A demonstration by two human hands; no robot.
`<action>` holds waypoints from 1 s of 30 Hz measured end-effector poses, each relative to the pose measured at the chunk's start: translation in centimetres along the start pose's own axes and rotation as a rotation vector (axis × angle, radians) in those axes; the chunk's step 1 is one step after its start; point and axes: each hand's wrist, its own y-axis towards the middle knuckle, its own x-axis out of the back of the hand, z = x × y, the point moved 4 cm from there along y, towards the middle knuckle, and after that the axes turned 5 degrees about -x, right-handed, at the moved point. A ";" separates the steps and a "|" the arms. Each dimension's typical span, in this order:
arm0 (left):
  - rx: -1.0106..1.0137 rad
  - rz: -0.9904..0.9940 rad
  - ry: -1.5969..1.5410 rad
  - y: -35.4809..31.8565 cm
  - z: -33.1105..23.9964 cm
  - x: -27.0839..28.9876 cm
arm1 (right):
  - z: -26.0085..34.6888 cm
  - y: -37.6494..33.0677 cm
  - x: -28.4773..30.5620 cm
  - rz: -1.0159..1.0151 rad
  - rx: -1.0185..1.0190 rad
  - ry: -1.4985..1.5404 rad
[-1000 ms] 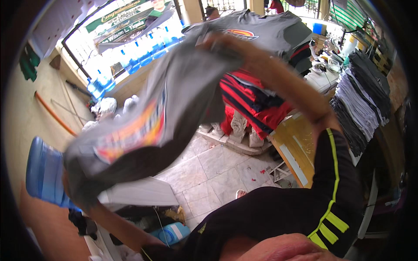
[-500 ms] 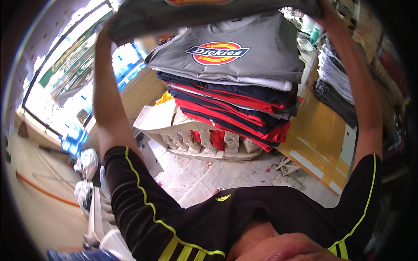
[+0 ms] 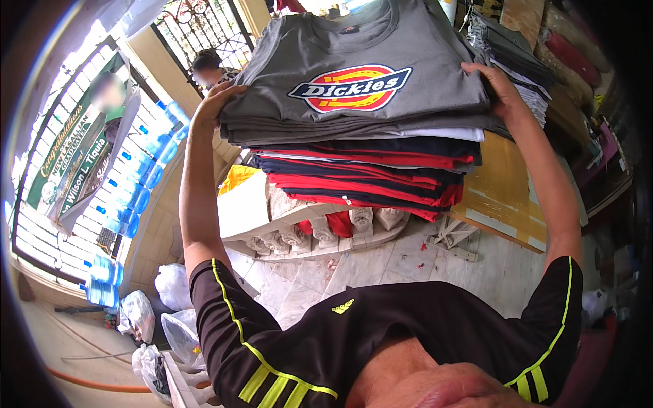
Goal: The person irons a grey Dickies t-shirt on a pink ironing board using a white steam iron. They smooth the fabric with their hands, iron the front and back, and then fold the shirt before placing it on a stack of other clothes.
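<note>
- Head view: a tall stack of folded T-shirts [image 3: 360, 136] fills the upper middle of the picture; it serves as the landmark here.
- The top of the stack is a grey T-shirt [image 3: 340, 61] with a red and yellow printed emblem, lying flat with its collar on the far side.
- Below the grey layers the stack runs through white, navy and red shirts, and it rests on a pale balustrade ledge [image 3: 299, 228].
- The left hand [image 3: 216, 102] lies against the left edge of the stack at the level of the grey shirts, fingers spread flat; it presses and clasps nothing.
- The right hand [image 3: 493, 85] lies on the right edge of the stack, palm down on the grey shirt's corner, open and pressing as well.
- The grey shirt therefore spans between the two hands, its emblem roughly midway.
- To do this squaring well, I judge both palms should push evenly inward so the edges line up without shoving the lower red shirts sideways.
- Left of the stack stand blue water bottles [image 3: 139, 183]; right of it, a yellow wooden panel [image 3: 500, 190] and a second stack of dark folded shirts [image 3: 513, 47]; below it, white plastic bags [image 3: 146, 319] on the floor.
</note>
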 end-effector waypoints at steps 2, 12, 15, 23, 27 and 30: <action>0.008 -0.024 -0.045 0.1 0.5 -0.2 | 0.0 0.6 0.1 0.049 0.026 -0.008; -0.006 -0.019 0.288 4.0 -0.5 -0.6 | -1.0 2.2 -0.1 -0.109 0.197 0.053; 0.105 0.046 0.269 4.2 -0.1 -0.2 | -1.4 3.1 0.0 -0.033 0.301 0.066; -0.037 0.021 0.119 4.6 1.3 -0.4 | -2.0 5.4 1.1 0.026 0.156 0.104; -0.048 -0.047 -0.041 8.5 2.5 1.1 | -2.7 5.6 1.7 -0.048 0.024 0.154; -0.133 0.003 0.031 12.4 3.1 1.4 | -2.6 5.7 1.8 -0.112 0.004 0.091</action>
